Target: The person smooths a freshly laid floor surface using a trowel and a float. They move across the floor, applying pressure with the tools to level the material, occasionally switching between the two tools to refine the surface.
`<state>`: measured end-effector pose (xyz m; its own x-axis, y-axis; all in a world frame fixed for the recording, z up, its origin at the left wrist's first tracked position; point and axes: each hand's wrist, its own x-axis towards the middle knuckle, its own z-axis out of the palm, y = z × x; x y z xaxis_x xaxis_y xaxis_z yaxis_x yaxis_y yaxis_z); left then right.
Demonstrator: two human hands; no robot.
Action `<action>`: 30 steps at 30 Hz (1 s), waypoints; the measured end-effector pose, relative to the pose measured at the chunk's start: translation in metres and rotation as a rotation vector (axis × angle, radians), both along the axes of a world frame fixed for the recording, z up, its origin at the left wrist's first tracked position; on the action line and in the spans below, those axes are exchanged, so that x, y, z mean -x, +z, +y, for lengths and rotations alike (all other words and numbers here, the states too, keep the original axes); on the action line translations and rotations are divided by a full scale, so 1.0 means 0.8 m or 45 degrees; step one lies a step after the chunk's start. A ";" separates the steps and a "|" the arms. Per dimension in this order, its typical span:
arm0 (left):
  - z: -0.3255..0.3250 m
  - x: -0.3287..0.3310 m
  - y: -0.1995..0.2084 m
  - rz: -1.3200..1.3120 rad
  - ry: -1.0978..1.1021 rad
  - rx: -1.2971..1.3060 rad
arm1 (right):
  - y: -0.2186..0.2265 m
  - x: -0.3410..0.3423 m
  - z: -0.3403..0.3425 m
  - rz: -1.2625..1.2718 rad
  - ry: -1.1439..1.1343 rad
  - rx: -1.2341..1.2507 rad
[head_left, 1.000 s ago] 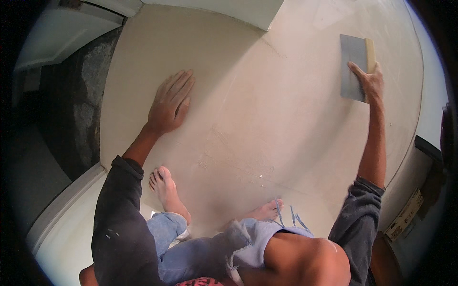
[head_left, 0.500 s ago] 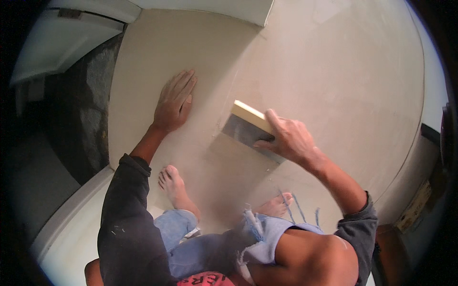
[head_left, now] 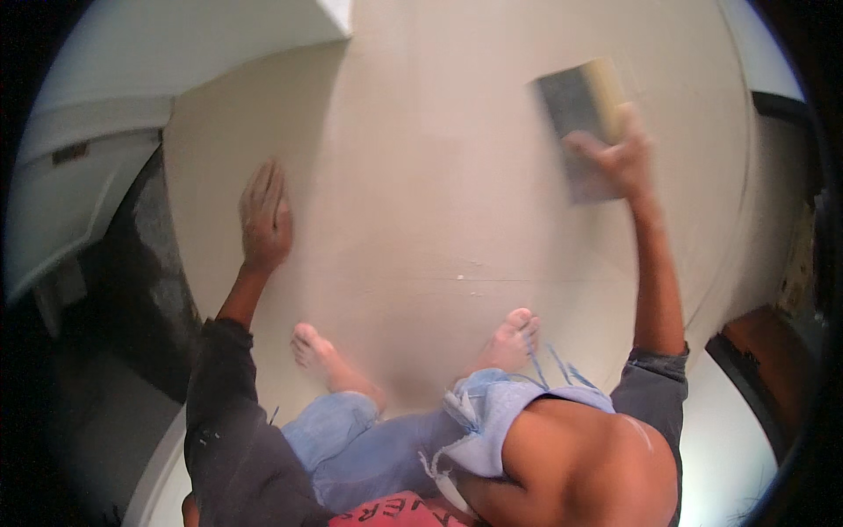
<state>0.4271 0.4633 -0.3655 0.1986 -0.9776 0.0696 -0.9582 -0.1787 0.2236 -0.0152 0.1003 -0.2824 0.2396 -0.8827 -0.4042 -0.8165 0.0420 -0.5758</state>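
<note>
Over to the right, my right hand grips a sanding block, its thumb across the dark grey face and its fingers along the pale yellow edge. The block is tilted up, so its grey face shows; motion blurs it slightly. Whether its lower edge touches the smooth beige surface I cannot tell. My left hand rests on that surface at the left, empty, fingers stretched out and close together. Both hands look dusty.
My bare feet stand apart on the beige surface, below the hands. Small pale crumbs lie along a faint line between them. A white panel juts in at upper left. Dark rough ground borders the left side, and a brown object stands at right.
My right hand has swung the sanding block up and to the right, turning it more upright. The view has shifted, and my left hand appears lower and farther left.
</note>
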 end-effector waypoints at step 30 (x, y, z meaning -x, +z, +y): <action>0.000 0.012 0.015 0.021 0.065 0.110 | 0.010 -0.151 0.193 0.029 1.523 0.153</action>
